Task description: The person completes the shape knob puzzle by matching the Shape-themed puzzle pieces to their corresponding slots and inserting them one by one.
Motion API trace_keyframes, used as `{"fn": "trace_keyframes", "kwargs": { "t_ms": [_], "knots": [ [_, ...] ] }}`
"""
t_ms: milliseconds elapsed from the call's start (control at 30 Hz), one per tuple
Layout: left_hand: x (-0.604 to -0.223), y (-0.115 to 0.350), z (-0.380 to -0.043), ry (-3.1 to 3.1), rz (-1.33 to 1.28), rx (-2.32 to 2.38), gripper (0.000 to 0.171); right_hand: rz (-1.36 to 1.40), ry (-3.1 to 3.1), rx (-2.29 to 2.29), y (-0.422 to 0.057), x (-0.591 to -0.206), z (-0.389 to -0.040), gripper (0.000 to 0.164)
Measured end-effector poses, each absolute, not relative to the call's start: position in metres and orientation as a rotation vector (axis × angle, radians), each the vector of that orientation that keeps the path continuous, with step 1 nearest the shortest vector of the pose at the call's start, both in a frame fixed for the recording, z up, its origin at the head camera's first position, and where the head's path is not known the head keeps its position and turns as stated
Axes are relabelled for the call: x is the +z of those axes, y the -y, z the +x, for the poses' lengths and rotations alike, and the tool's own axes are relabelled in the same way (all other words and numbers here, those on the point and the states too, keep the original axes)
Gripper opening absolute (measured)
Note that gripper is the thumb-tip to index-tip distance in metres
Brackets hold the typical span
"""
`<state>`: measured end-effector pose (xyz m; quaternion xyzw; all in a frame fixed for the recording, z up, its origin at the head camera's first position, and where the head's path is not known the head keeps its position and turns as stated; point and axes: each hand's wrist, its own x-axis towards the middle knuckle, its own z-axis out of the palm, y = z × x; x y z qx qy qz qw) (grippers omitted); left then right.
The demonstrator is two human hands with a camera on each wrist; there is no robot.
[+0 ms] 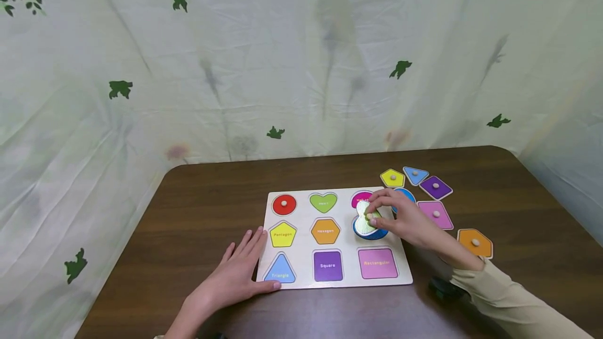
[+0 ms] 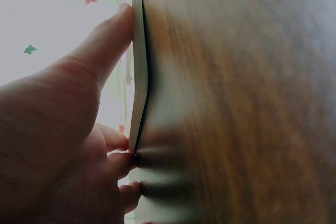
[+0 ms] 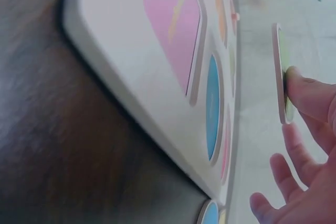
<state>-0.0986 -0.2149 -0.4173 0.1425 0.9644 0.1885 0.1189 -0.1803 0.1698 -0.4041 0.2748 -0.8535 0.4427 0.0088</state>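
Note:
A white shape puzzle board (image 1: 301, 271) lies on the table, with labelled recesses in several colours. My right hand (image 1: 407, 218) pinches the knob of a light green heart-shaped puzzle piece (image 1: 364, 222), held tilted above the blue recess on the board's right side. The right wrist view has that piece (image 3: 281, 74) edge-on and apart from the board, between thumb and fingers. At the board's lower left corner rests my left hand (image 1: 235, 271), fingers spread. Its thumb (image 2: 107, 40) touches the board's edge. A red circle piece (image 1: 284, 204) sits in the top left recess.
Right of the board lie knobbed pieces: a yellow pentagon (image 1: 392, 178), blue triangle (image 1: 416, 174), purple square (image 1: 436, 187), pink rectangle (image 1: 435, 214) and orange hexagon (image 1: 475, 243). A blue piece (image 1: 406, 194) is partly behind my right hand. A dark object (image 1: 445, 289) lies near the right forearm.

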Motion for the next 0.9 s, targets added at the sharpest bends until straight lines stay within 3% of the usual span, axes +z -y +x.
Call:
{"fn": "trace_keyframes", "kwargs": {
  "t_ms": [900],
  "knots": [
    [-0.414, 0.215, -0.097, -2.804, 0.44, 0.58, 0.112, 0.6, 2.817, 1.436, -0.131, -0.404, -0.213, 0.017]
  ]
}}
